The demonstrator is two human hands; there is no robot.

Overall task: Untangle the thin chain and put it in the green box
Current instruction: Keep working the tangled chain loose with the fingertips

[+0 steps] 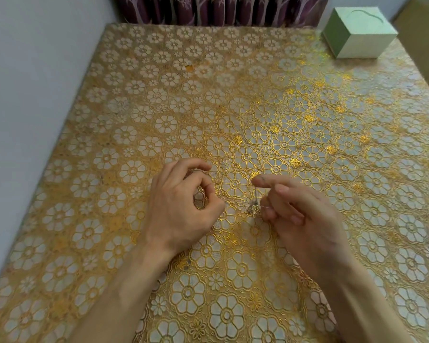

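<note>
The right hand pinches the thin chain, apparently lifting its knot loose, while the left hand curls beside it, grip unclear, and the green box waits far right.

No legible text, label, brand, number or sign is found on any surface in view. The green box bears only a thin curved line on its top face; this is not lettering. The tablecloth shows a repeating gold flower pattern and carries no writing.
</note>
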